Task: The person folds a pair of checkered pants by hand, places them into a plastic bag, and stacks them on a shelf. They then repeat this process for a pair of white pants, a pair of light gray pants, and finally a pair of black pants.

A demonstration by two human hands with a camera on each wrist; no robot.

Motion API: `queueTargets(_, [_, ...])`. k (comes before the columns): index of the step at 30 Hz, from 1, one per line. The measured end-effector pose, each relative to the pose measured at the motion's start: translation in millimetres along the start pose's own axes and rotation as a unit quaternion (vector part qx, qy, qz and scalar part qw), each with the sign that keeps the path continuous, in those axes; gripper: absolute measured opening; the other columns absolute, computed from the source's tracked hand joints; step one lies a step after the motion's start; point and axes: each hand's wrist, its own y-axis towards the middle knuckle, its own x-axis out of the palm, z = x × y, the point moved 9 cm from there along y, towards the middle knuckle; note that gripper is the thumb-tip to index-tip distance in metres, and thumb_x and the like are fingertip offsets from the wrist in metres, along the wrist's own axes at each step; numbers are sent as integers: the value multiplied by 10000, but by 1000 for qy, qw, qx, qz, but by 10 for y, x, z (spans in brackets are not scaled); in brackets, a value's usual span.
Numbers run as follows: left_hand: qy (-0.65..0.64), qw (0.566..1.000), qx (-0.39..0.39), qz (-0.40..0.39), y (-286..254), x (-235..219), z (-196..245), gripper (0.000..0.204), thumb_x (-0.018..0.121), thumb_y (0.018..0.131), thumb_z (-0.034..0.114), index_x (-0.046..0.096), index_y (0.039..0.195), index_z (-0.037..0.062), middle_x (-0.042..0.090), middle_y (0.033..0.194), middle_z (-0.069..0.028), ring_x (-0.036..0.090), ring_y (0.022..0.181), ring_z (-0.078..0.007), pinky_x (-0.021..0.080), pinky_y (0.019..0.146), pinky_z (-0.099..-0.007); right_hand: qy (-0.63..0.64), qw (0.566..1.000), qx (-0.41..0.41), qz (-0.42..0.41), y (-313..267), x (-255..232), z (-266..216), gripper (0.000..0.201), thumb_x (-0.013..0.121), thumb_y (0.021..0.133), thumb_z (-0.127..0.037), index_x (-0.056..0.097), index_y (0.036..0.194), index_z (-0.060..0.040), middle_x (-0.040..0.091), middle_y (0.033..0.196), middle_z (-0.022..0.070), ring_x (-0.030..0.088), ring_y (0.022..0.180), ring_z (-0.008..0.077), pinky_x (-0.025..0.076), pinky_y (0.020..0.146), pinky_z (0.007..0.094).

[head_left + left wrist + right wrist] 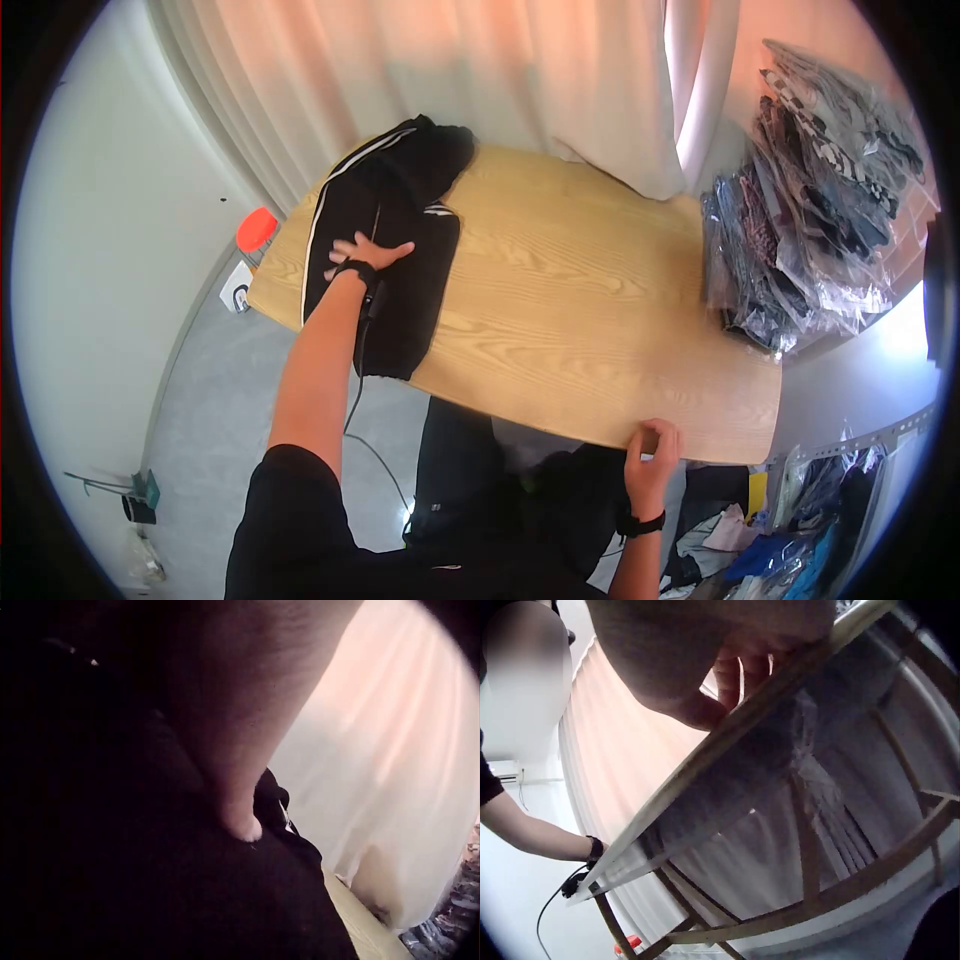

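A black garment [385,250] with white side stripes lies spread over the left end of a light wooden table [580,290]. My left hand [368,250] presses flat on it with fingers spread. In the left wrist view, the thumb [241,822] bears down on the black fabric [225,900]. My right hand [652,445] grips the table's near edge, fingers on top. From below, the right wrist view shows those fingers [739,675] curled over the table edge [727,742].
A heap of clothes in clear plastic bags [800,220] fills the table's right end. A pale curtain [450,70] hangs behind. An orange-capped object [257,230] stands by the left edge. More clothes [780,540] lie on the floor at right.
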Motion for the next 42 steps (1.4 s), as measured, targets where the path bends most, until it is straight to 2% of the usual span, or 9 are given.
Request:
queueTargets(7, [51,986,117,-104,-203,163,-76,1469,703,484,857,-17,1556,156,-33,1590,-250,-29,1460,-459,132,1113,-663,72,996,43,-36,-38,87,101,196,630,768,21,573,947,-33,606,970,133,554,912,335,418,852,409])
queueTargets(12, [93,947,275,-134,-627,372,-199,1446,766,507,771,15,1554,114,-40,1596,-236,-60,1461,-450,91,1097,-691,184,927,219,-240,141,158,197,318,666,814,-51,577,1118,-16,646,986,92,589,987,235,443,916,347])
queueTargets(19, [147,860,460,-165,-1473,345,-262,1383,906,467,490,128,1540,96,-1,1599,-215,-21,1470,-432,114,1124,-658,228,878,8,-422,914,149,-912,447,686,828,-115,532,1232,-4,647,1095,146,598,1066,282,443,944,362])
queueTargets(24, [171,804,549,-153,-1834,406,-382,1121,848,545,89,268,1505,110,-20,1602,-203,-24,1473,-426,71,1136,-651,49,880,-156,-446,1157,495,-1329,502,687,849,-226,516,1268,-11,600,1173,196,580,1112,339,444,963,384])
queueTargets(27, [139,808,555,-144,-1829,426,-420,1002,730,562,-23,344,1476,116,12,1610,-179,-29,1480,-405,38,1139,-644,21,854,-195,-481,1367,1027,-1296,564,650,879,-328,474,1325,-31,572,1214,214,566,1129,351,438,974,407])
queueTargets(35, [-38,808,557,-186,-1789,321,-475,889,552,551,-75,474,1409,146,134,1618,-102,18,1499,-329,-24,1162,-573,-141,821,-214,-510,1664,2299,-950,789,618,828,-235,248,1512,-105,215,1578,144,150,1474,308,228,1156,517])
queueTargets(38, [-168,810,501,-253,-1600,264,-494,743,540,612,-43,518,1331,141,149,1614,-115,36,1503,-304,-11,1184,-497,-249,809,-244,-473,1736,2415,-906,799,630,821,-235,253,1516,-123,219,1576,137,165,1470,300,223,1153,532])
queueTargets(39, [-233,808,473,-263,-1498,256,-496,682,544,637,-28,529,1299,136,152,1612,-122,43,1503,-300,-7,1189,-471,-225,853,-259,-394,1790,2319,-998,716,664,810,-271,378,1446,-114,368,1488,131,316,1398,291,294,1099,532])
queueTargets(42, [-243,839,437,-218,-1211,202,-589,506,627,755,70,513,1245,126,153,1602,-161,63,1498,-309,28,1193,-448,-302,834,-218,-406,1846,2231,-874,547,684,801,-300,533,1281,-85,532,1300,106,486,1232,269,376,988,492])
